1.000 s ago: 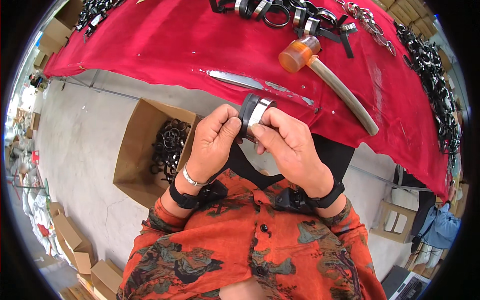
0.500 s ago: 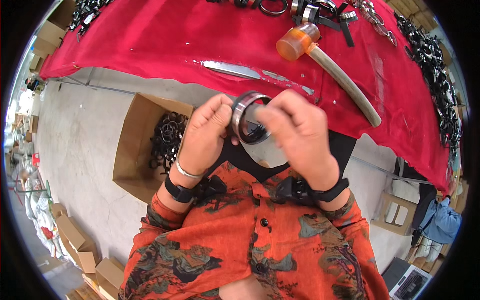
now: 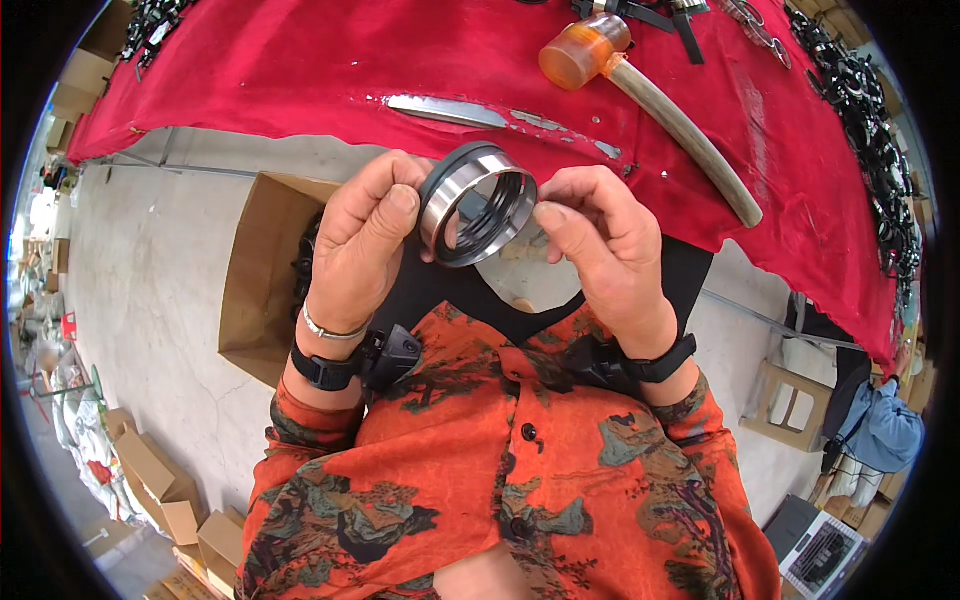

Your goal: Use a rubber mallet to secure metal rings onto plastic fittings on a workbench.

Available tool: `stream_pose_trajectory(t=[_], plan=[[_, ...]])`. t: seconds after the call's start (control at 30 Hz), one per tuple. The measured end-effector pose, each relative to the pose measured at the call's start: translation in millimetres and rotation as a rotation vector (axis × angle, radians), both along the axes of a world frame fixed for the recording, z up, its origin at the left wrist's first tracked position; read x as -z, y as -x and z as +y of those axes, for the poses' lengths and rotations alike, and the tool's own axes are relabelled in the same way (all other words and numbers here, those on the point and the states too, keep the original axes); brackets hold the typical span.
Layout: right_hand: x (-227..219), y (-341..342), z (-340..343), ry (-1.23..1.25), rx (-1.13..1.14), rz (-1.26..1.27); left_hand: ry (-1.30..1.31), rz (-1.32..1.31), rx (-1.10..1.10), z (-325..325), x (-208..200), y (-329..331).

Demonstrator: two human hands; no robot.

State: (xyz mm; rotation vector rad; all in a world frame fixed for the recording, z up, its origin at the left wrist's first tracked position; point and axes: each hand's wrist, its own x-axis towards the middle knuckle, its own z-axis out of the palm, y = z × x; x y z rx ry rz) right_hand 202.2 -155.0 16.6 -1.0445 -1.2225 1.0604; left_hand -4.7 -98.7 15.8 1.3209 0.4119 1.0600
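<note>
A shiny metal ring with a black rubber rim point(image 3: 462, 212) is held up in front of my chest, tilted so that its dark, ridged inside shows. My left hand point(image 3: 365, 235) grips its left side, thumb on the near face and the fingers partly hidden behind. At the opposite edge, my right hand point(image 3: 612, 250) has its thumb and forefinger closed at the rim, the other fingers curled. Just beyond the ring, on the red-covered table point(image 3: 300, 70), lies a mallet point(image 3: 665, 115) with an orange head and a wooden handle.
An open cardboard box point(image 3: 262, 270) stands on the floor at my left, with dark rings partly visible inside. A metal strip point(image 3: 447, 111) lies along the table's near edge. Black parts point(image 3: 880, 170) are heaped at the right. A person in blue point(image 3: 880, 425) is at the far right.
The ring has moved slightly left and turned, showing more of its metal band and inside. My left hand has shifted left and up. My blurred right hand has moved to the ring's right edge.
</note>
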Motion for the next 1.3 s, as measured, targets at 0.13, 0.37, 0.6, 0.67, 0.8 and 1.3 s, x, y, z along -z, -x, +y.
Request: stream_pose_trajectory(t=[0.13, 0.37, 0.6, 0.67, 0.8, 1.3], plan=[[7.7, 2.5, 2.1, -0.148, 0.068, -0.204, 0.005, 0.003, 0.0, -5.8, -3.1, -3.1], [11.7, 4.3, 5.2, -0.056, 0.015, -0.322, 0.414, -0.072, 0.08, 6.6, 0.5, -2.0], [2.9, 1.3, 10.8, 0.377, -0.285, 0.225, 0.759, -0.26, 0.306, 32.4, 22.5, -5.0], [5.7, 0.5, 10.6, 0.403, -0.289, 0.282, 0.754, -0.313, 0.379, 30.8, 19.8, -11.0], [10.4, 0.2, 11.1, 0.396, -0.174, 0.41, 0.597, -0.096, -0.065, 5.8, 15.2, -27.7], [1.2, -3.2, 4.3, -0.501, 0.206, -0.689, 0.335, 0.101, -0.049, -23.2, 24.0, -27.4]])
